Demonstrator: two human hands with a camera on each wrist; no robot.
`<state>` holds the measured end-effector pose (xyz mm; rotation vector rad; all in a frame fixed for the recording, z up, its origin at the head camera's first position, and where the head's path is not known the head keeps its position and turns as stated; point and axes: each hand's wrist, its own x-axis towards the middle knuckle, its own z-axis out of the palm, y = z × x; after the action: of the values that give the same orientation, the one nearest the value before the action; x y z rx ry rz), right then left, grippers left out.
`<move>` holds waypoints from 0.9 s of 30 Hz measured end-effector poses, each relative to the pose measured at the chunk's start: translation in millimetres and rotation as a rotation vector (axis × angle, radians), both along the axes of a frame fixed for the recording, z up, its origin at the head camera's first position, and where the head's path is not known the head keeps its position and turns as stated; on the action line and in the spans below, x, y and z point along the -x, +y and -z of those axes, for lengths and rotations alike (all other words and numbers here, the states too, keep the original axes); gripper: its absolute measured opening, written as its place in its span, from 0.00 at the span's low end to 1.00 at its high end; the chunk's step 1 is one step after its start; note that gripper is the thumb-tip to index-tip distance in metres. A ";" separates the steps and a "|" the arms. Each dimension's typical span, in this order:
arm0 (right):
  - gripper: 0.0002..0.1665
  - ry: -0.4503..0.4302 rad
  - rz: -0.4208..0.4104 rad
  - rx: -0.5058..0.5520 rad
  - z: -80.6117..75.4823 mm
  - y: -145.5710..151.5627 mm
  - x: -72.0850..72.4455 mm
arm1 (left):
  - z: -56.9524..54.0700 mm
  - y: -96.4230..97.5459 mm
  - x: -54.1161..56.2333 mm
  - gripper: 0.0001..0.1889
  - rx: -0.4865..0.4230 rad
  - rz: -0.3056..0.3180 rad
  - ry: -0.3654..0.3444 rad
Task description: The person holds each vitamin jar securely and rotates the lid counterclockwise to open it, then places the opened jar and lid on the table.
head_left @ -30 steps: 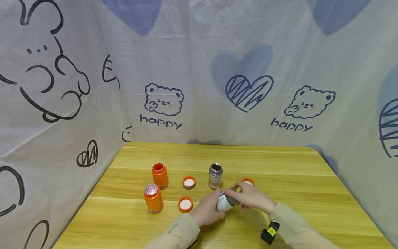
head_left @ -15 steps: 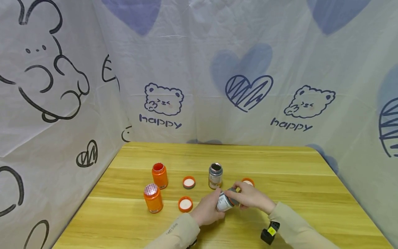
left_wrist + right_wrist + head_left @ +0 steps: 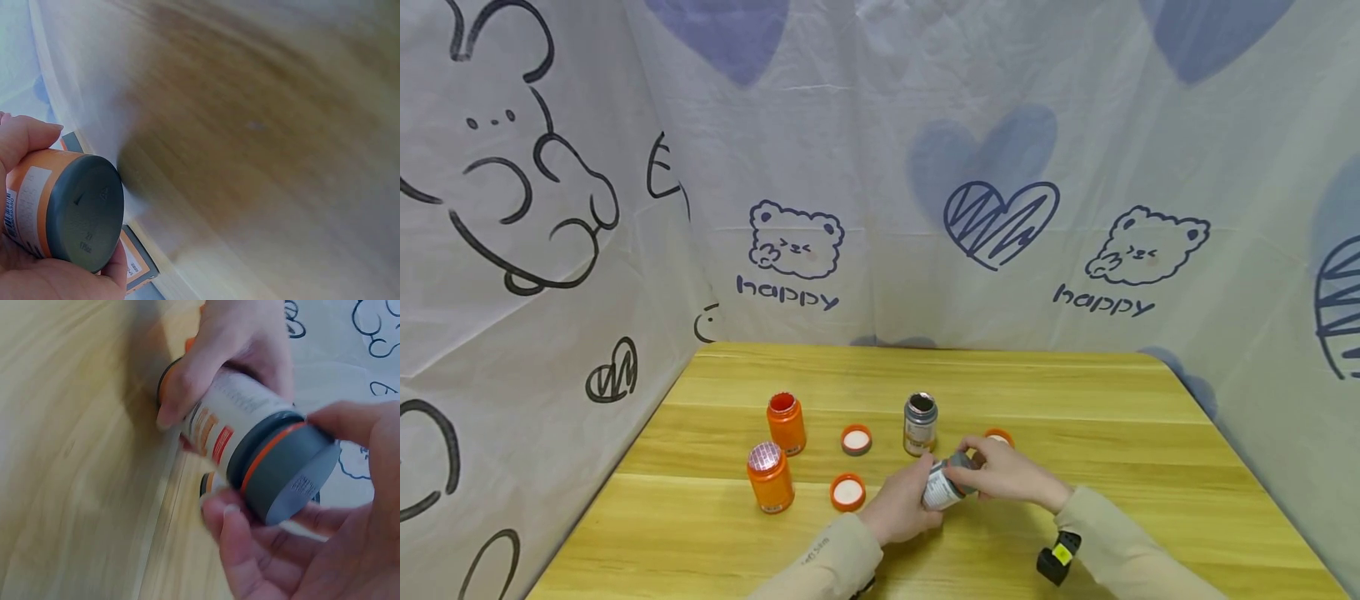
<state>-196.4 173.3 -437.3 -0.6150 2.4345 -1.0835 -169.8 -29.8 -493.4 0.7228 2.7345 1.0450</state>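
Note:
My left hand (image 3: pixel 901 504) grips a white-labelled pill bottle (image 3: pixel 938 490) round its body, tilted over the table. The bottle's dark grey base (image 3: pixel 87 209) faces the camera in the left wrist view, with an orange band beside it. At the other end, my right hand (image 3: pixel 1011 473) holds the grey screw cap (image 3: pixel 294 472) between thumb and fingers. An orange ring shows under the cap's edge in the right wrist view, and the cap sits on the bottle's neck. Just behind my hands stands an uncapped grey bottle (image 3: pixel 921 425), its mouth dark and its rim ragged with foil.
To the left stand an open orange bottle (image 3: pixel 786 427) and an orange bottle with a foil seal (image 3: pixel 770 479). A grey-sided cap (image 3: pixel 856 440) and an orange cap (image 3: pixel 847 492) lie white side up. Another orange cap (image 3: pixel 998 436) is partly behind my right hand.
My right hand has turned slightly at the cap, and its wrist has shifted a little to the right. The left hand and bottle stay in place.

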 end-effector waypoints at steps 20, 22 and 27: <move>0.28 0.447 -0.315 0.018 10.2 17.5 10.5 | -1.4 0.6 -1.6 0.31 -0.004 -0.009 0.020; 0.29 0.461 -0.312 0.005 9.5 17.2 9.8 | -1.7 0.3 -1.6 0.31 -0.008 -0.007 0.017; 0.30 0.473 -0.305 -0.007 10.7 17.0 9.3 | -0.9 0.0 -1.3 0.31 -0.010 -0.007 0.009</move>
<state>-205.7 190.3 -448.0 -1.3170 2.5981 -0.8771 -168.5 -29.8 -492.4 0.7222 2.7433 1.0594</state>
